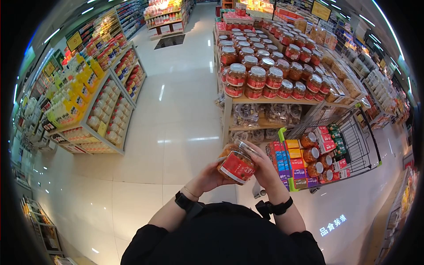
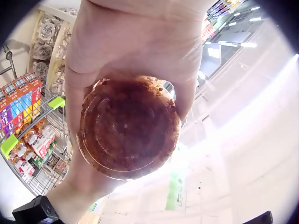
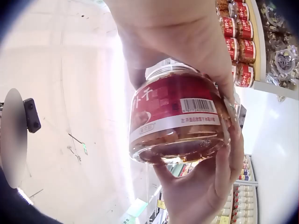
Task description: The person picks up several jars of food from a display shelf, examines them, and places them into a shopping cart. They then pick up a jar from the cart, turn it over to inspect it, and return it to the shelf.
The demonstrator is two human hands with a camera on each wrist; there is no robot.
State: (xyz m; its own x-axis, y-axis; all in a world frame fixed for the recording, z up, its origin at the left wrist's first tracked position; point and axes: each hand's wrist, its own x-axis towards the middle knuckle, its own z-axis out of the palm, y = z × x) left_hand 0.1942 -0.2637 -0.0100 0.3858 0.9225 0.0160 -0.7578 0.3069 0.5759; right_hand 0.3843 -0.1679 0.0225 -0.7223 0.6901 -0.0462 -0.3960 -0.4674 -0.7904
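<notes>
In front of the chest, both hands hold one glass jar [image 1: 238,168] of reddish-brown food, tilted, with a red and white label. The left hand [image 1: 208,178] grips the lower part of the jar from the left; in the right wrist view its fingers [image 3: 223,172] wrap the side near the base. The right hand [image 1: 264,167] holds the jar from the right around its lid end. The left wrist view faces the round base of the jar [image 2: 128,128], and the right wrist view shows a barcode on its label.
A shopping cart [image 1: 291,172] with boxes and several similar jars stands at the right. Ahead, a display shelf [image 1: 265,100] carries many stacked jars. Drink bottles [image 1: 81,86] fill a shelf at the left. A tiled aisle [image 1: 176,97] runs between them.
</notes>
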